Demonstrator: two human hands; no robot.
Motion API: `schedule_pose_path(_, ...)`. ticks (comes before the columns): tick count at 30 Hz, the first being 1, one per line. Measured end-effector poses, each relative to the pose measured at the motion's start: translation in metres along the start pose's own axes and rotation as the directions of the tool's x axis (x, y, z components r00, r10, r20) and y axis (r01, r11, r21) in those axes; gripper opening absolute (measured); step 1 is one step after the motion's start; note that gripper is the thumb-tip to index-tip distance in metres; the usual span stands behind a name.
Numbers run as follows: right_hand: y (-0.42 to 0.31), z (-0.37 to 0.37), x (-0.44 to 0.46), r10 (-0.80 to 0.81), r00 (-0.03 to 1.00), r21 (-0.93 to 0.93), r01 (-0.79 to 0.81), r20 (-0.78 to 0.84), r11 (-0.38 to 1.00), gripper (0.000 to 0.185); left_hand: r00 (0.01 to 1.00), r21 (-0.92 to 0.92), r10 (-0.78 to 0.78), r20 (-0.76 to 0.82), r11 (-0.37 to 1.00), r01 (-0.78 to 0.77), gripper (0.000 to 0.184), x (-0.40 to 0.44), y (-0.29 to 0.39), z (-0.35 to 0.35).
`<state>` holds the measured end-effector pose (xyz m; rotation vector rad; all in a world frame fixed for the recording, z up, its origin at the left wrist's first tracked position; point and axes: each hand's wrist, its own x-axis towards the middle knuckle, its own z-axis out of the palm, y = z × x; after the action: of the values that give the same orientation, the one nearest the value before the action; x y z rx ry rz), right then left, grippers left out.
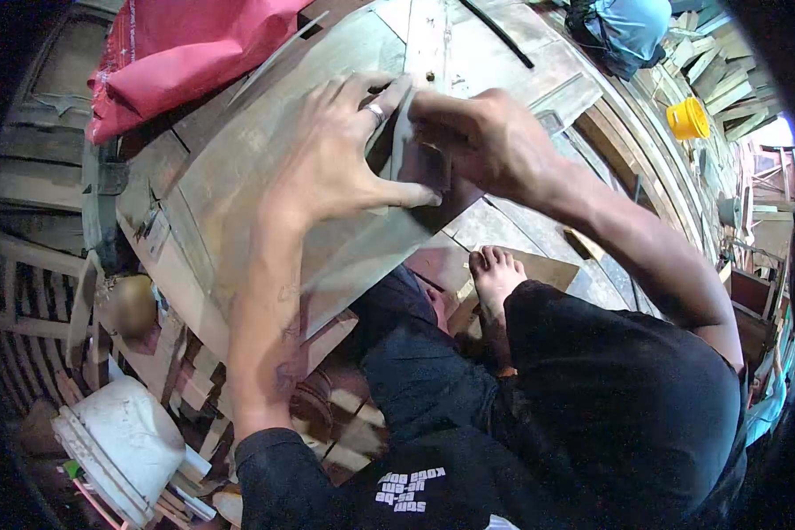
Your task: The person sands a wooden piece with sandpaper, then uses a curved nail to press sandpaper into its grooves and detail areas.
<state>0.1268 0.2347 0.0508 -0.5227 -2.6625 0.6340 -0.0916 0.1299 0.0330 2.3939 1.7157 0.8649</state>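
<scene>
Both hands meet over a broad wooden board [238,212] in front of me. My left hand [331,155], with a ring on one finger, spans a thin, flat greyish-brown piece [426,168], thumb at its near end and fingers at its far end. Curled fingers of my right hand [499,141] grip the right side of the same piece. Its kind I cannot make out, since the hands cover much of it and the area is slightly blurred.
A red sack [194,62] lies at the upper left. At the lower left stands a white bucket [128,442]. A yellow bucket [687,118] and stacked timber [724,71] are at the upper right. My bare foot [499,278] rests below the board.
</scene>
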Motion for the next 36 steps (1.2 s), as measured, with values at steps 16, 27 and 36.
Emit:
schedule_pose_path(16, 0.008, 0.007, -0.01, -0.038, 0.997, 0.173, 0.049, -0.066, 0.984, 0.036, 0.999, 0.001, -0.009, 0.036, 1.0, 0.009, 0.11, 0.001, 0.0, -0.004)
schedule_pose_path(27, 0.011, -0.004, 0.003, 0.007, 1.0, 0.084, -0.005, -0.02, 0.996, 0.023, 0.997, 0.007, -0.044, 0.066, 0.999, 0.044, 0.111, -0.001, 0.002, 0.0)
schedule_pose_path(36, 0.022, -0.015, 0.008, -0.054, 0.997, -0.014, 0.055, 0.062, 0.998, 0.036, 0.998, 0.014, -0.026, 0.058, 1.0, 0.025, 0.114, -0.003, 0.001, 0.001)
